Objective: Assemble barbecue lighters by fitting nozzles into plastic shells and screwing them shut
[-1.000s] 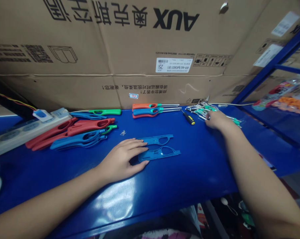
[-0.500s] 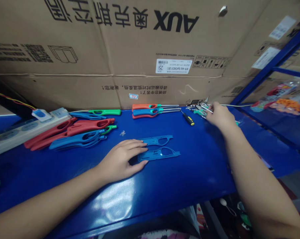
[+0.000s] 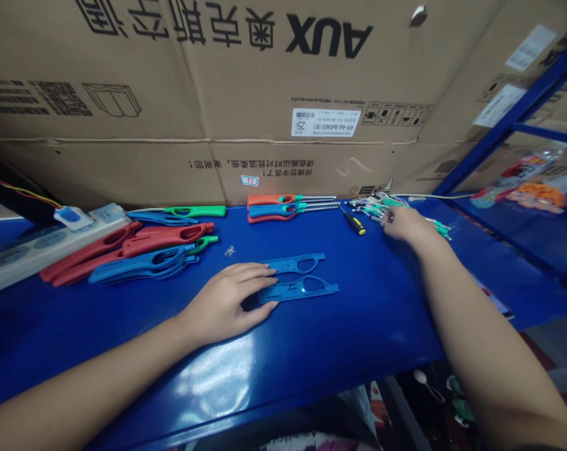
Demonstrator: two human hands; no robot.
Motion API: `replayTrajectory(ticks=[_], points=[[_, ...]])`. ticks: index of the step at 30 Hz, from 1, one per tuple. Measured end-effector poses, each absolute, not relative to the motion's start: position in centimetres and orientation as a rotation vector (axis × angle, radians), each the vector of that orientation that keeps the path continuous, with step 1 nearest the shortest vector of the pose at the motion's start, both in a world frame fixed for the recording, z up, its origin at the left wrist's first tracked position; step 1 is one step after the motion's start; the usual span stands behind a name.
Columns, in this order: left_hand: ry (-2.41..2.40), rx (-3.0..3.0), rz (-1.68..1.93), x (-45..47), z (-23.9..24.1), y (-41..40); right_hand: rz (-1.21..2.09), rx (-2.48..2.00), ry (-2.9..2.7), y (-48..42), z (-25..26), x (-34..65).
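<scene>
Two blue lighter casing halves (image 3: pixel 314 286) lie side by side, inner faces up, on the blue table. My left hand (image 3: pixel 234 297) rests over their left ends, fingers and thumb stretched apart. At the back right, my right hand (image 3: pixel 408 224) is curled at the near side of a pile of lighter inner parts (image 3: pixel 381 202), with metal rods and teal-green pieces. Its fingers are bent together; what they hold, if anything, is hidden. Just left of that pile lies a black and yellow screwdriver (image 3: pixel 354 222).
Lighters with metal rods (image 3: pixel 283 210) lie at the back. Red casings (image 3: pixel 165 239) and blue casings (image 3: pixel 142 266) are heaped left, by a white power strip (image 3: pixel 52 241). Small screws (image 3: pixel 229 251) lie above my left hand. A cardboard wall (image 3: pixel 180 169) stands behind; a blue rack post (image 3: pixel 490 141) is right.
My right hand has turned and dipped lower at the pile, and the rod seen at its fingers no longer shows clearly. My left hand stays on the casing halves. The view has shifted slightly.
</scene>
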State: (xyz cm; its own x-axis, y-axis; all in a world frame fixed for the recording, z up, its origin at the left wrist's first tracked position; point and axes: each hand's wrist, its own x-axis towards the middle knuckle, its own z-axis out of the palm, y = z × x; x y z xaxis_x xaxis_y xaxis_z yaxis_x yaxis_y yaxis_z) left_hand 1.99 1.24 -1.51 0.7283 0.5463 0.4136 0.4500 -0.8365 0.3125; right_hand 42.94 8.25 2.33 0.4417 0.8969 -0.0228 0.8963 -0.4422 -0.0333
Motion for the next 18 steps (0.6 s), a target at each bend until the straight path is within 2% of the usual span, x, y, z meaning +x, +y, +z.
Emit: replayTrajectory(ticks=[10,18], points=[[0.796,2.748,0.732,2.0,-1.5,1.2,0.027,-2.601,-1.688,8.6,2.1,43.6],[0.79,2.755,0.733,1.9,-1.6,1.3,-0.138,-2.627,-1.557,9.4,0.8,45.6]])
